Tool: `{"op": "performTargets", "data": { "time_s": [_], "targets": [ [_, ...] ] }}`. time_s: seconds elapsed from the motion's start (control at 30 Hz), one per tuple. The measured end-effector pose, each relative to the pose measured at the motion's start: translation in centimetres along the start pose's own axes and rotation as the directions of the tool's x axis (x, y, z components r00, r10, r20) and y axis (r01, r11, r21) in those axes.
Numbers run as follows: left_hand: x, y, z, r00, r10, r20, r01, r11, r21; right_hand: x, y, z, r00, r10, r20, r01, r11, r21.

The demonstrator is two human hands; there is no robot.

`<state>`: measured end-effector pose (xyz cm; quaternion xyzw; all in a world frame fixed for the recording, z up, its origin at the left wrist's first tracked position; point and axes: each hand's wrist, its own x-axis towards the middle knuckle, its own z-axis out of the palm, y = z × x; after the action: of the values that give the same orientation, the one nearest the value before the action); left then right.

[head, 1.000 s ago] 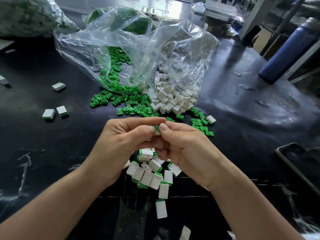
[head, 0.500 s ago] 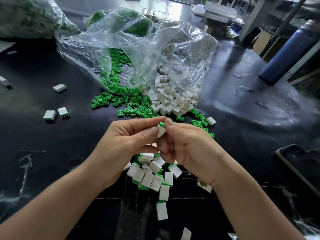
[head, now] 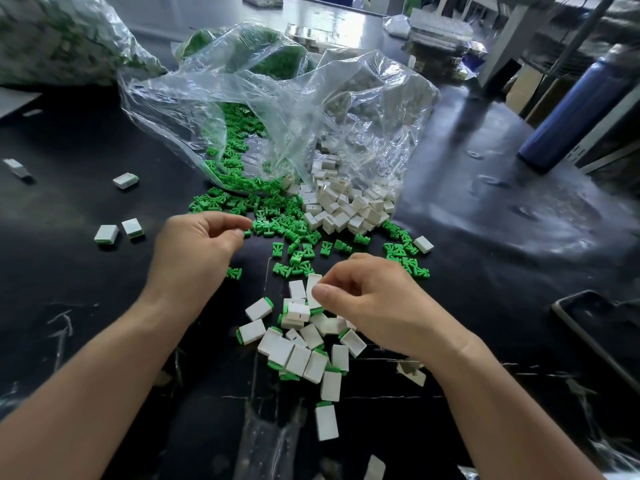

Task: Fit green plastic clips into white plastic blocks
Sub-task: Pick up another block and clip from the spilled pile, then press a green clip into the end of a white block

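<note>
A person's right hand (head: 374, 303) pinches a white block (head: 312, 285) between thumb and curled fingers, holding it on end with a green clip (head: 317, 310) showing at its lower end. Hand and block sit well in front of the mouth of the clear plastic bag (head: 277, 98), on the person's side of it. The block touches the top of a heap of fitted blocks (head: 298, 355), white pieces each showing a green edge, which spreads from there farther from the bag toward the person. The left hand (head: 194, 247) hovers closer to the bag, at the left end of its mouth. Its fingers are curled and thumb and forefinger meet beside the loose green clips (head: 277, 216); whether they hold one cannot be told. Those clips spill out of the left half of the bag's mouth onto the black table (head: 485, 237), while loose white blocks (head: 346, 209) tumble out of the right half, the two piles touching. More clips lie scattered between the bag and the right hand. Three fitted pieces lie well left of the bag: a pair of blocks (head: 106, 233) side by side and a single block (head: 125, 180) beyond them. A blue bottle (head: 575, 109) stands to the right of the bag, well apart from it.
</note>
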<state>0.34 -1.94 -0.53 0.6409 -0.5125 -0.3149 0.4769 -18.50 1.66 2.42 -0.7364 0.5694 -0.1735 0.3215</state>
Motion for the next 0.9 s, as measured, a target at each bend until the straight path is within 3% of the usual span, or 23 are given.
{"op": "performTargets", "data": {
  "time_s": [0.13,0.23,0.33,0.53,0.7,0.9],
  "targets": [
    [-0.1,-0.1,0.3,0.990,0.118,0.077,-0.135,0.954,0.269,0.1,0.1,-0.3,0.988,-0.003,-0.152,0.004,1.000,0.010],
    [-0.4,-0.1,1.0,0.943,0.234,0.236,-0.317,0.847,0.426,0.1,0.1,-0.4,0.960,-0.003,-0.281,0.009,1.000,0.022],
    [-0.6,-0.2,1.6,0.897,0.259,0.358,-0.422,0.743,0.519,0.4,0.4,-0.5,0.943,0.034,-0.330,-0.035,0.999,0.005],
    [-0.8,-0.2,1.6,0.903,0.307,0.301,-0.426,0.734,0.529,1.7,2.3,-0.6,0.927,0.107,-0.359,-0.133,0.990,-0.048],
    [-0.8,-0.3,1.7,0.914,0.277,0.297,-0.399,0.743,0.537,3.1,2.8,-0.1,0.920,0.042,-0.390,-0.092,0.989,-0.113],
    [-0.6,-0.4,1.9,0.908,0.238,0.345,-0.408,0.691,0.597,4.6,2.7,1.7,0.979,-0.086,-0.186,0.021,0.945,-0.326]
  ]
}}
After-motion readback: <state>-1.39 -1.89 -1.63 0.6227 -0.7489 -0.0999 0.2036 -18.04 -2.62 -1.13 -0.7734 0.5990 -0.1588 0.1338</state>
